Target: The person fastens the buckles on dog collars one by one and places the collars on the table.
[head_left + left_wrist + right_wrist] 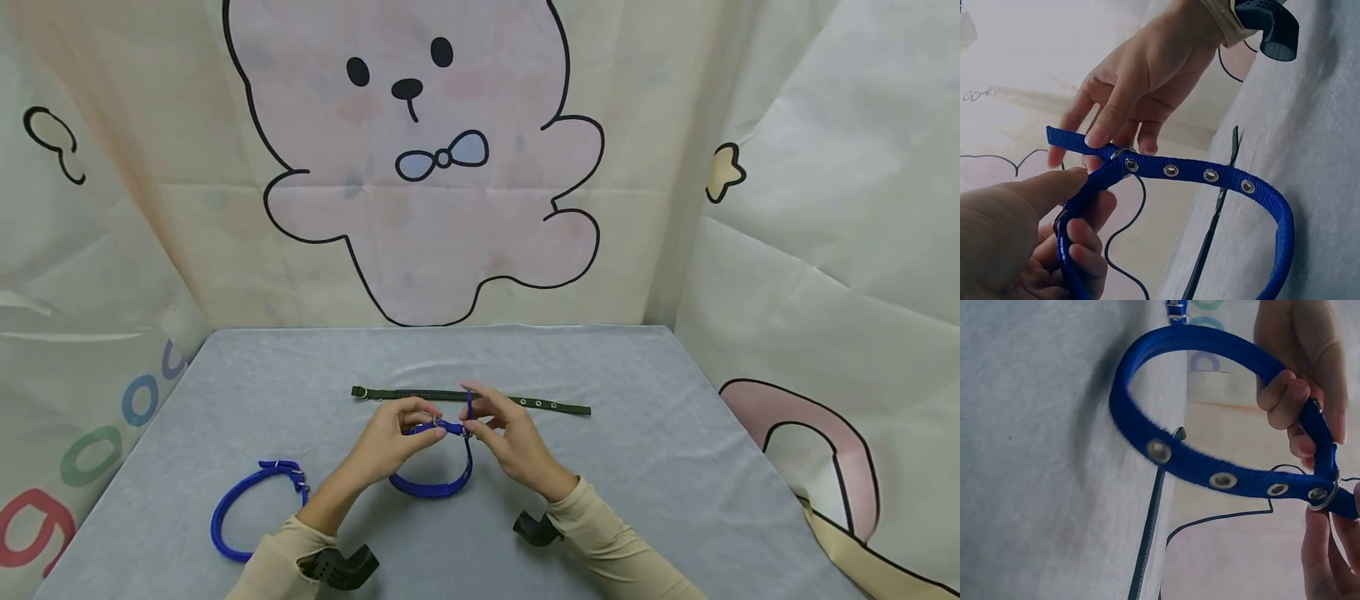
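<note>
My left hand (387, 439) grips the buckle end of a blue collar (431, 490), thumb on one side and curled fingers on the other. My right hand (520, 442) pinches the collar's strap close to the metal buckle (1124, 154), with the strap's free tip sticking out past the thumb. The strap passes through the buckle frame, and several metal eyelets show along it in both wrist views. The collar forms a loop that hangs below both hands, off the table in the wrist views.
A second blue collar (222, 510), buckled into a loop, lies on the left of the grey cloth-covered table (637, 375), partly behind the left forearm. Stretched out beyond the hands is a dark green collar (558, 407) with eyelets. Printed curtains (637, 83) enclose the table.
</note>
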The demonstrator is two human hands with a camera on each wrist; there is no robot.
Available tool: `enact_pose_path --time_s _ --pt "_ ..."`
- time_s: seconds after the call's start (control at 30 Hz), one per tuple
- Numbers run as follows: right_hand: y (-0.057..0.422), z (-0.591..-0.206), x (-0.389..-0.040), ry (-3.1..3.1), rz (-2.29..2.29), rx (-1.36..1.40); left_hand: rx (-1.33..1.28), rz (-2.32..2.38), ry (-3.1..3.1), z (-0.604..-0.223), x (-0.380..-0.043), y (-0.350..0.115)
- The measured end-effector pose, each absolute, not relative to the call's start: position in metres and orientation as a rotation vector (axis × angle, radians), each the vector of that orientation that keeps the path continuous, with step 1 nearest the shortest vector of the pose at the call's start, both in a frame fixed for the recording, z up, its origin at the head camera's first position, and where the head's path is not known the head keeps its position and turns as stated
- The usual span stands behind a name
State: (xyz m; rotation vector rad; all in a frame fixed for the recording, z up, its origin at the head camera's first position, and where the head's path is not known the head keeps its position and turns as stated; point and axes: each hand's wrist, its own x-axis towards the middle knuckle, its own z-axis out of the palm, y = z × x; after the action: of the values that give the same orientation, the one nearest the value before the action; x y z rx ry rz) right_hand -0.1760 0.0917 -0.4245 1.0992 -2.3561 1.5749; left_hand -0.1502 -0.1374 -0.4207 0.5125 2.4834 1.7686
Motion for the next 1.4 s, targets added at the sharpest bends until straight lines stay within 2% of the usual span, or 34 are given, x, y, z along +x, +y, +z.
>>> enact_pose_path --time_s 0.63,1.03,1.4 --pt "0.0900 -0.4256 -0.1745 -2.288 1.597 1.047 0.400 1.858 2.543 -0.4182 -0.1501 -0.1336" --pt "0.0911 -0.4238 -0.1725 -2.334 1.543 1.030 0.504 1.848 2.611 -0.4187 -0.1486 -0.1317" --pt "0.0919 -0.4217 -0.1709 -2.332 1.511 1.026 0.474 1.851 2.667 -0.4142 -0.1446 -0.1290"
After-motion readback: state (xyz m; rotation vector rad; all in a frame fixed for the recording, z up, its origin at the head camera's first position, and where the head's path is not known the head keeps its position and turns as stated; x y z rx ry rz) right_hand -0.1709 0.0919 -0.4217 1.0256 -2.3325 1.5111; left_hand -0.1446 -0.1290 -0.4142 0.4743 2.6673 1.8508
